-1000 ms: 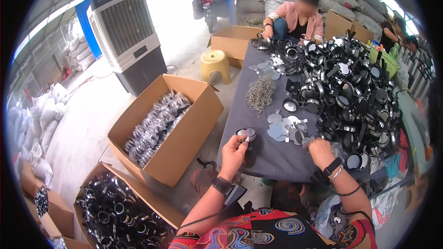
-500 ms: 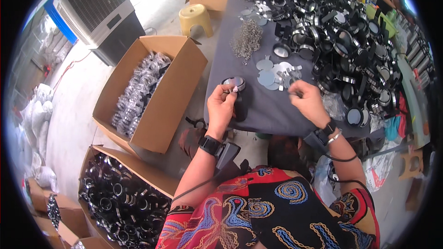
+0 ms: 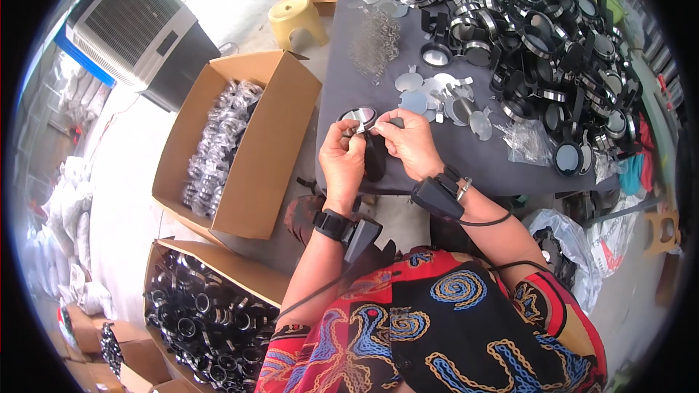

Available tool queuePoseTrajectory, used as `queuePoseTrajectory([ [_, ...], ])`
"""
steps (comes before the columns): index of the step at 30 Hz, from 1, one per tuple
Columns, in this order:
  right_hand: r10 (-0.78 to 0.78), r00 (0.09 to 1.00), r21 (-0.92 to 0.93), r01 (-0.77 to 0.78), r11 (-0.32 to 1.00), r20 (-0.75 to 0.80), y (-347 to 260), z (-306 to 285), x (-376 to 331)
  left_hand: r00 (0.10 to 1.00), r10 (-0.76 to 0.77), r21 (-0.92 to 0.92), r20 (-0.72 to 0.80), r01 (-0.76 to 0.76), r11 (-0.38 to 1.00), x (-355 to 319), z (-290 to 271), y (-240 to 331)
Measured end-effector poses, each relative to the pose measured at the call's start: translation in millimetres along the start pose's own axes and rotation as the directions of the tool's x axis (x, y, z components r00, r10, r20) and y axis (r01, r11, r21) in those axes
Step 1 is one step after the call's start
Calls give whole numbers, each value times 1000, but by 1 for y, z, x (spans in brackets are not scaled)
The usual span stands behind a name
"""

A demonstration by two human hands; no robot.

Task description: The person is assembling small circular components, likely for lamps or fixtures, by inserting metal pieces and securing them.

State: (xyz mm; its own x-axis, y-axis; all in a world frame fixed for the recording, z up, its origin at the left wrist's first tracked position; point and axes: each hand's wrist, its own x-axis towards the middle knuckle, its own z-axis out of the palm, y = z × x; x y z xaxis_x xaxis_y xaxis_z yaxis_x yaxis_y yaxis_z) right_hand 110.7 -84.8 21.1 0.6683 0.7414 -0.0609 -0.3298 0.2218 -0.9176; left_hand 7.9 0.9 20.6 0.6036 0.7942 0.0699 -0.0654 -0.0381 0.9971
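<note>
My left hand grips a small round black-rimmed mirror piece by its lower edge, just above the near edge of the dark grey table. My right hand meets it from the right, fingertips pinched on the piece's right side; whether a small part sits between those fingers is hidden. Both wrists wear black strapped devices. Several loose round silver discs lie on the table just beyond my right hand.
A big heap of black round frames fills the table's right. A pile of thin wire clips lies at the back. Left: an open carton of bagged parts, a carton of black rings, a yellow stool, an air cooler.
The view has tipped downward and closer. My right hand has come left from the discs to join my left hand at the round piece, which stays over the table's near edge.
</note>
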Motion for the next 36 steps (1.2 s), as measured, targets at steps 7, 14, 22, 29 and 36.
queuePoseTrajectory([
  [7,98,995,24,-97,995,-4,2,1,0,1000,29,0,12,-29,1000,6,-4,-9],
  [14,103,992,-107,-95,990,76,-4,-1,3,1000,19,-1,3,-19,1000,5,-4,-7],
  [22,55,993,-214,-32,976,103,-7,3,12,997,45,43,-62,-42,998,3,-2,-7],
  [29,169,984,-127,-162,979,53,-8,3,13,996,57,64,-66,-53,997,5,-1,-8],
  [36,-137,980,-426,187,885,146,-8,3,17,996,69,-5,-57,-69,998,8,-5,-15],
])
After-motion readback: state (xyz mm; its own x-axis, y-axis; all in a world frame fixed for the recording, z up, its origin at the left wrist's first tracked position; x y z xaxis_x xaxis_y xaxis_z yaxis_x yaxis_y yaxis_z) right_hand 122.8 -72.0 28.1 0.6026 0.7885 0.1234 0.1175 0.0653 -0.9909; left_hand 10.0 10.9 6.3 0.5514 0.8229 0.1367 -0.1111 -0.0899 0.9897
